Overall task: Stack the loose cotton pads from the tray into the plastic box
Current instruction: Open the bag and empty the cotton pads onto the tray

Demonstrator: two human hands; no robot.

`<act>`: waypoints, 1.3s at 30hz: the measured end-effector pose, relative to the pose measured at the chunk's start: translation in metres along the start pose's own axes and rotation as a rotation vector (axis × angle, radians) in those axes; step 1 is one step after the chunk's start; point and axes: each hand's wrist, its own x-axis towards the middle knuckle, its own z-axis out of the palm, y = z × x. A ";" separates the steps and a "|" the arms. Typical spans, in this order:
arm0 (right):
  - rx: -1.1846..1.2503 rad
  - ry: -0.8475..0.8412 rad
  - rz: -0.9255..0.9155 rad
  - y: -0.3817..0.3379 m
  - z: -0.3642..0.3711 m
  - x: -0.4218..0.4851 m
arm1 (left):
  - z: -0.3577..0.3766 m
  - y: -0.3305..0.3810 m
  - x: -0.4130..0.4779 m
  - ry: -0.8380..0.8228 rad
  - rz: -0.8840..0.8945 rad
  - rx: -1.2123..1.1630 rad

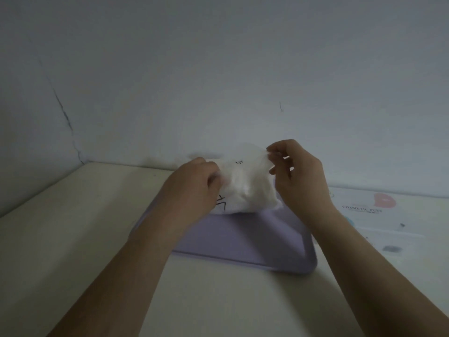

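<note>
Pinching the white bag (pixel 247 188) by opposite edges, left hand (pixel 192 190) and right hand (pixel 300 176) are holding it above the tray (pixel 243 242); probably light, limp, slippery.

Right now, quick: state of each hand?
Left hand: closed, gripping the white bag by its left side.
Right hand: closed, pinching the bag's upper right edge.

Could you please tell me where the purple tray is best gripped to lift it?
Probably by the near rim of the tray, from the near side: it is raised and bare, while the left hand and right hand hold the white bag over its far end.
</note>
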 end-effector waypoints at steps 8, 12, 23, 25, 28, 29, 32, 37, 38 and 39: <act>-0.265 -0.449 0.469 0.006 -0.009 0.002 | 0.007 0.026 -0.005 0.091 0.133 0.152; 0.049 -0.532 0.676 0.002 -0.010 0.000 | 0.014 0.033 0.004 0.103 -0.373 -0.471; 1.087 -0.216 0.992 0.000 0.014 -0.010 | -0.003 0.040 0.015 -0.016 -0.594 -1.732; 1.074 -0.173 0.919 0.003 0.006 -0.005 | -0.004 0.038 0.015 -0.043 -0.517 -1.473; 1.021 -0.119 0.766 -0.001 -0.005 0.003 | -0.002 0.030 0.023 -0.173 -0.311 -1.075; 0.964 -0.070 0.714 -0.004 -0.007 0.004 | -0.002 0.031 0.028 -0.253 -0.256 -1.035; 0.762 -0.006 0.543 -0.010 -0.008 0.004 | 0.000 0.047 0.037 -0.346 -0.187 -0.985; 0.662 -0.155 0.534 -0.012 -0.006 0.002 | 0.027 0.067 0.040 -0.243 -0.253 -0.736; 0.644 -0.144 0.518 -0.012 -0.008 0.003 | 0.030 0.066 0.039 -0.224 -0.273 -0.709; 0.641 -0.094 0.531 -0.010 -0.010 0.006 | 0.034 0.062 0.038 -0.205 -0.291 -0.704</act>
